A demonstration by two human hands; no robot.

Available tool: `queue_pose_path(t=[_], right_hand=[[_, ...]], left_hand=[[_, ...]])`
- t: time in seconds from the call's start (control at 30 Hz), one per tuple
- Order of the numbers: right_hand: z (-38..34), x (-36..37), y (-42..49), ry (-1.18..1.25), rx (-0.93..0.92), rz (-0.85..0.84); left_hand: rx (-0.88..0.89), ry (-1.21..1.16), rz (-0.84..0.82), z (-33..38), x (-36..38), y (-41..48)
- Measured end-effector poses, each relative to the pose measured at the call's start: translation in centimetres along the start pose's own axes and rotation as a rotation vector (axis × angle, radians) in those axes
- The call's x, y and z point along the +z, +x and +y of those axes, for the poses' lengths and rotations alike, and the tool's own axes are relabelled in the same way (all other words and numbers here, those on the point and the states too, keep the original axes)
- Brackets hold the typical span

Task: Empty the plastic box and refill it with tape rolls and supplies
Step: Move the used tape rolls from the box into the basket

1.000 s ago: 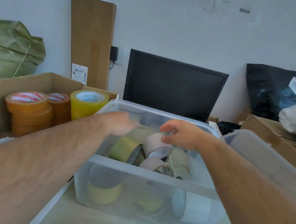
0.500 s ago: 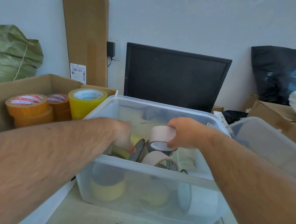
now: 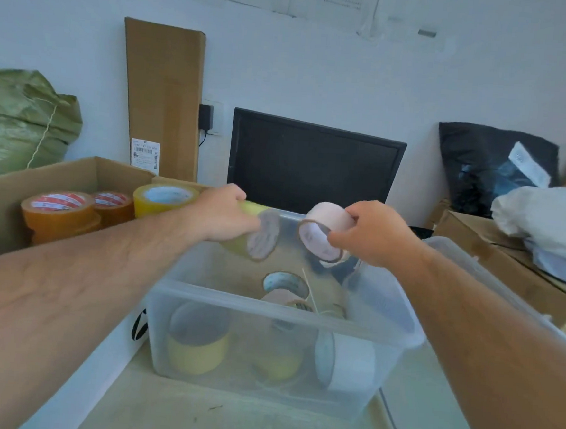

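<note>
A clear plastic box [image 3: 234, 314] stands in front of me on the table, with several tape rolls inside. Above its open top, my left hand [image 3: 221, 215] grips a yellow-green tape roll [image 3: 256, 236]. My right hand [image 3: 370, 234] holds a pale pink tape roll [image 3: 320, 230] beside it, also above the box. Low in the box lie a yellow roll [image 3: 198, 349], a white roll [image 3: 348, 359] and a pale roll [image 3: 285, 283].
A cardboard box [image 3: 1, 204] on the left holds brown tape rolls [image 3: 57, 212] and a yellow roll [image 3: 162, 199]. The box lid [image 3: 490, 289] lies to the right. A dark monitor [image 3: 312, 162] stands behind, with bags and cartons at the right.
Both hands reached into the box, each took hold of a tape roll, and have lifted the rolls up above the box's rim.
</note>
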State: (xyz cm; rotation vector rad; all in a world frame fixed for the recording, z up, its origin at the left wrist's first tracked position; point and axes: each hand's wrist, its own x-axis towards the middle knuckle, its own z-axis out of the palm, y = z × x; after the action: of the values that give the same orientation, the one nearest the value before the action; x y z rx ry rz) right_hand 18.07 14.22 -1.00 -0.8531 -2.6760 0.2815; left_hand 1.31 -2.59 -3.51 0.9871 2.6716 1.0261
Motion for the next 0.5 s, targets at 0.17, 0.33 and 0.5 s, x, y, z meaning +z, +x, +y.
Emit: queue_pose_path(t=[0.17, 0.33, 0.5], right_hand=[[1.7, -2.2, -6.7, 0.424, 0.131, 0.191], [4.4, -3.4, -14.1, 0.941, 0.26, 0.328], [8.5, -4.2, -21.4, 1.214, 0.332, 0.444]], left_hand=[[0.15, -0.433, 0.081, 4.1, -1.5, -4.7], [0.17, -0.815, 0.057, 6.6, 1.2, -10.2], [0.165, -1.03, -0.166, 9.3, 5.7, -15.3]])
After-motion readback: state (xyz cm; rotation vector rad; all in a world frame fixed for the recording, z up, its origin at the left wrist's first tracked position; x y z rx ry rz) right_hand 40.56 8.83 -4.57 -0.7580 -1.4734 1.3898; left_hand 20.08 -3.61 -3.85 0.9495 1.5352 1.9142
